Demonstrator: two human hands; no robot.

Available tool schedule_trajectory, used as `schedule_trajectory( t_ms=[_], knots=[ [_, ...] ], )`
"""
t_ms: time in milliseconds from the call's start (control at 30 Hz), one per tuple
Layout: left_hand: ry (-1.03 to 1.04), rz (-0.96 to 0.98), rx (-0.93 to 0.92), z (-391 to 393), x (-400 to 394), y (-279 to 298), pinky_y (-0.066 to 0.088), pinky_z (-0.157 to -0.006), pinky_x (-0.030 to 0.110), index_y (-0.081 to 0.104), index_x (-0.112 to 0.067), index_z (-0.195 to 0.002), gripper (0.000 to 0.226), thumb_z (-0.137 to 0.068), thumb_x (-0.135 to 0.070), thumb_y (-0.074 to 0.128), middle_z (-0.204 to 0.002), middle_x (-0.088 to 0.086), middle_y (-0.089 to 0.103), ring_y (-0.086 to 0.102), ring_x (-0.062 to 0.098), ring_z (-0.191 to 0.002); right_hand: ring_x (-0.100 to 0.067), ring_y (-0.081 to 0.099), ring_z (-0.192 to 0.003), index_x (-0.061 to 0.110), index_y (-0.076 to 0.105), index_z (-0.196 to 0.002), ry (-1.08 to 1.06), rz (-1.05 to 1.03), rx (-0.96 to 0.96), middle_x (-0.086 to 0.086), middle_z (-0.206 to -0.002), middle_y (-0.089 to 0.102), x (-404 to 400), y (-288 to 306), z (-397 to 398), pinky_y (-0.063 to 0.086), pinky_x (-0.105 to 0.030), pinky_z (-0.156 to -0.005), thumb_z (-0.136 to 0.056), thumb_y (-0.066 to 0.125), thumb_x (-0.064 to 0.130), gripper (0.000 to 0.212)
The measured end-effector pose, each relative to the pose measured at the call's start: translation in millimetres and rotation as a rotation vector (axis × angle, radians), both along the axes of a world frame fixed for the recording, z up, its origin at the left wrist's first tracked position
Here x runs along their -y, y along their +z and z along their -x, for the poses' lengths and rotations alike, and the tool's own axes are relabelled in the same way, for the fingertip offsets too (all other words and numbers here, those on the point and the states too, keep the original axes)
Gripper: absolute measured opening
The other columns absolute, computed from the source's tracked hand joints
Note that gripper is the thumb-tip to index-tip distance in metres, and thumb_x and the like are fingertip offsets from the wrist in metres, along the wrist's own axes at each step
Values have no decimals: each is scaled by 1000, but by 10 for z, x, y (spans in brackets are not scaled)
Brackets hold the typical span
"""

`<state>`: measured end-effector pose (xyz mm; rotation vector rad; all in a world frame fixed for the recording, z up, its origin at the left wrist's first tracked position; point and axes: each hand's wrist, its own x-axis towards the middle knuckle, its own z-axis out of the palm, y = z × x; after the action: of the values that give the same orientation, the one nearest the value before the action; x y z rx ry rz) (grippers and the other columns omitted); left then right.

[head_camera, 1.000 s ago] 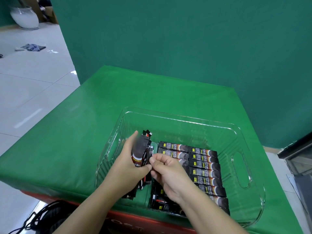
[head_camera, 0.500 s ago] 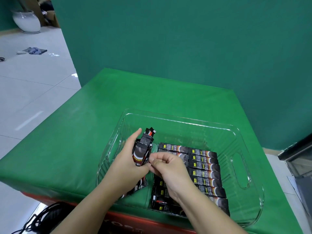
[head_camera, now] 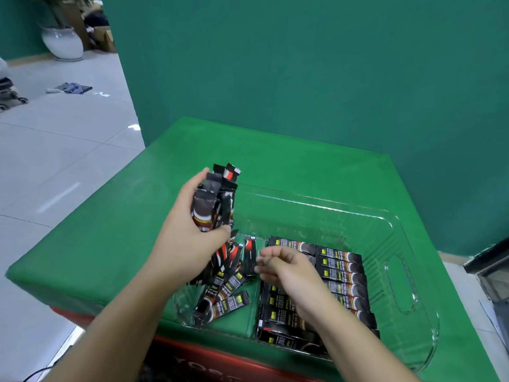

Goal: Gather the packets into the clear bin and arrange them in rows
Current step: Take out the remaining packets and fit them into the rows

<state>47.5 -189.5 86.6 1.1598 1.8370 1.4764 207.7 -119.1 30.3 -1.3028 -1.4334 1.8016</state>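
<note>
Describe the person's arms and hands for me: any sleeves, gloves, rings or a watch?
Both forearms are bare as far as the frame shows, with no sleeves in view. The left hand and right hand wear no gloves, and no ring, watch or wristband shows on either. Nails look short and unpainted, though the picture is soft.

Left hand (head_camera: pixel 190 241) gripping a fanned bundle of black packets (head_camera: pixel 217 199) above the clear bin (head_camera: pixel 399 271), right hand (head_camera: pixel 292 271) loosely curled over the neat rows (head_camera: pixel 341 274) at right, loose packets (head_camera: pixel 228 288) near-left, green table (head_camera: pixel 275 155)
</note>
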Motion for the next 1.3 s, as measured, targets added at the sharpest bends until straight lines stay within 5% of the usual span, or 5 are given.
schedule_trajectory(
  t_ms=[300, 400, 567, 967, 1300],
  knots=[
    [-1, 64, 102, 468, 115, 130, 53, -74, 34, 47, -41, -121, 71, -75, 7, 72, -88, -9, 70, 68, 11, -73, -11, 58, -94, 24, 56, -119, -34, -689, 508, 7, -121, 58, -233, 65, -309, 46, -25, -84, -94, 53, 17, 27],
    [-67, 142, 73, 479, 150, 77, 56, -75, 39, 46, -43, -124, 74, -74, 6, 73, -89, -10, 71, 69, 20, -76, -18, 18, -141, 24, 38, -142, 21, -903, 797, -1, -154, 23, -394, 36, -448, 16, -34, -115, -92, 54, 19, 53],
    [-119, 203, 33, 503, 133, 17, 56, -73, 55, 41, -48, -131, 82, -75, 2, 74, -84, -6, 71, 62, 47, -77, -35, -25, -141, 39, 1, -149, 65, -914, 1157, -4, -155, -25, -576, -34, -506, -1, -57, -113, -91, 53, 33, 79],
    [-181, 212, -39, 415, 5, 62, 54, -74, 58, 40, -71, -108, 85, -74, 0, 74, -87, -10, 71, 61, 50, -77, -28, -41, -130, 44, -6, -147, 61, -934, 1204, 1, -143, -41, -794, -181, -664, -1, -61, -111, -92, 49, 34, 78],
    [-142, 155, -33, 180, -401, 77, 53, -69, 57, 37, -70, -108, 83, -74, -2, 72, -85, -1, 70, 61, 40, -64, -33, -29, -140, 44, -8, -147, 77, -903, 1267, -3, -153, -31, -1214, -90, -792, 1, -62, -112, -93, 49, 38, 79]
  ],
)
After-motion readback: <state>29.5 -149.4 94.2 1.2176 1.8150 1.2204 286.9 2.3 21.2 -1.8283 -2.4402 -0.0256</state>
